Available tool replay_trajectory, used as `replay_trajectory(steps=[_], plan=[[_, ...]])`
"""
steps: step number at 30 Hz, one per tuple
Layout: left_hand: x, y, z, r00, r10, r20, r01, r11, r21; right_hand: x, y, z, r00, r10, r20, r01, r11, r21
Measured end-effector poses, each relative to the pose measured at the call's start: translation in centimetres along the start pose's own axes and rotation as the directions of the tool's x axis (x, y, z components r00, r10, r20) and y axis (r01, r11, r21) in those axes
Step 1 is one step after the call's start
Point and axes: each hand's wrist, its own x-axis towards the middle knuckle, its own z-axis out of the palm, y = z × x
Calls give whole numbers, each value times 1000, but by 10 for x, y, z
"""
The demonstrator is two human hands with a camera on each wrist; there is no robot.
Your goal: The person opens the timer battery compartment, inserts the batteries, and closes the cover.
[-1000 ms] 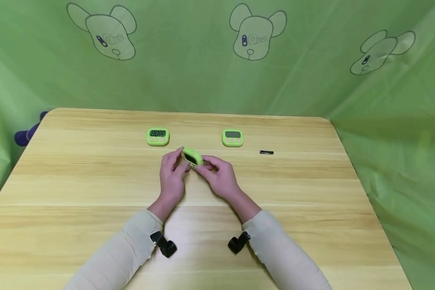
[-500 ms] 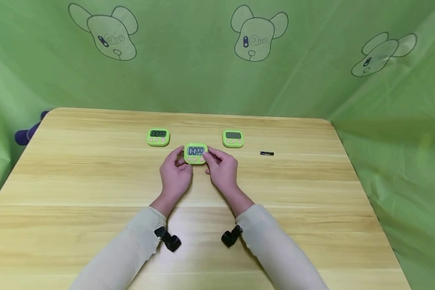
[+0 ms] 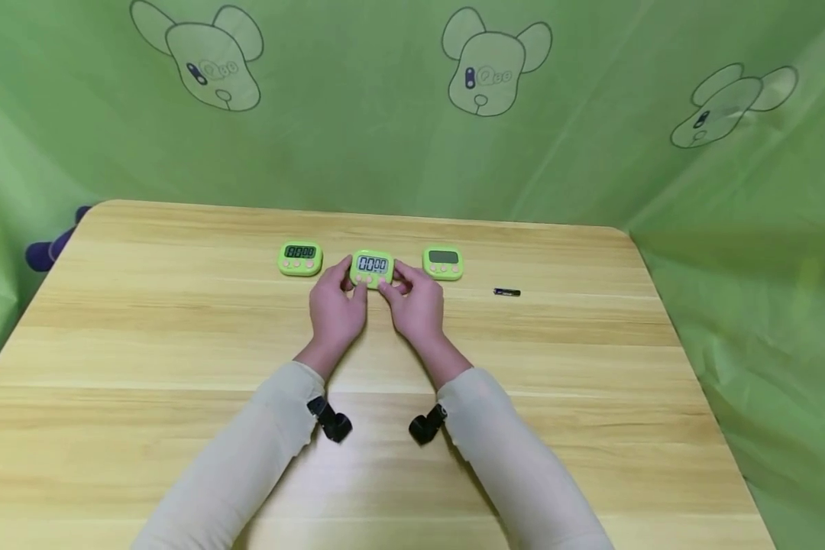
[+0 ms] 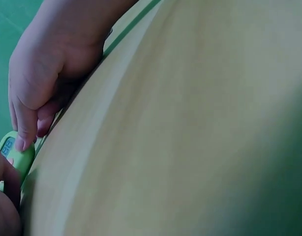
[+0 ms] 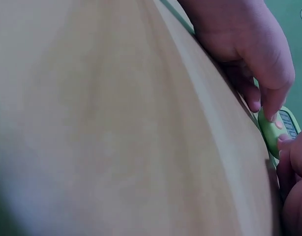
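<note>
Both hands hold a light green digital timer (image 3: 373, 267) at its two sides, in the gap between two similar timers. Its screen faces up and reads zeros. My left hand (image 3: 338, 307) grips the left side, thumb at the lower edge. On the other side my right hand (image 3: 415, 305) pinches the right edge, its thumb close to the pink buttons. Parts of both hands and of the timer (image 4: 24, 160) show at the left of the left wrist view. At the right of the right wrist view the timer (image 5: 270, 132) is partly covered by fingers.
A second green timer (image 3: 299, 259), showing digits, lies to the left. To the right lies a third timer (image 3: 443, 263) with a blank screen. A small black battery (image 3: 506, 292) is further right on the wooden table (image 3: 557, 397). Green cloth (image 3: 357, 153) hangs behind.
The held timer has turned from tilted on edge to face up, then moved away from the person into the row between the other two. The right thumb has shifted down off its face.
</note>
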Motion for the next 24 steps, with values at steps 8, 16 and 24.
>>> replay_trajectory(steps=[8,16,24], plan=[[10,2,2,999,-33,12,32,996,82,9,-1,3,999,34,-8,-35,992,-118],[12,4,0,998,-50,27,46,990,137,12,-4,6,999,51,-10,-52,985,-163],[13,2,1,998,-50,45,42,987,154,10,-1,6,1000,15,-26,-19,984,-176]])
